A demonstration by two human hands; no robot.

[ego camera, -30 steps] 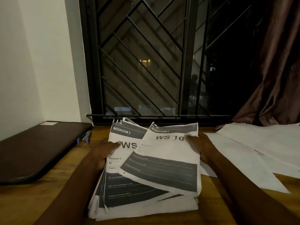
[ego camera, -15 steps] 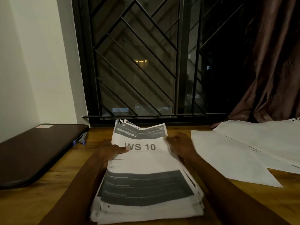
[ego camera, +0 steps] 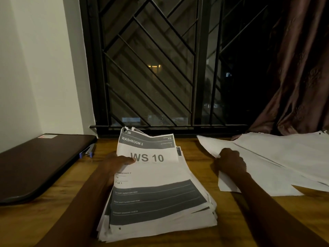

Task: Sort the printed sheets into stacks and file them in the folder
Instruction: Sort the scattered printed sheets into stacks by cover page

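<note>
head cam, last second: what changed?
The grey-and-white "WS 10" printed sheet, skewed at first, got squared onto the thick stack of printed sheets. The right hand let it go, moved right and now grips the edge of a blank white sheet. Unchanged: left hand holding the stack's left edge, flat dark case at left.

Wooden table [ego camera: 190, 150] is carrying | centre: stack of printed sheets [ego camera: 154, 198] is lying face up | left: dark flat case [ego camera: 39, 163] is resting, small blue item [ego camera: 87, 152] just beside | right: loose white sheets [ego camera: 284, 157] are overlapping
</note>
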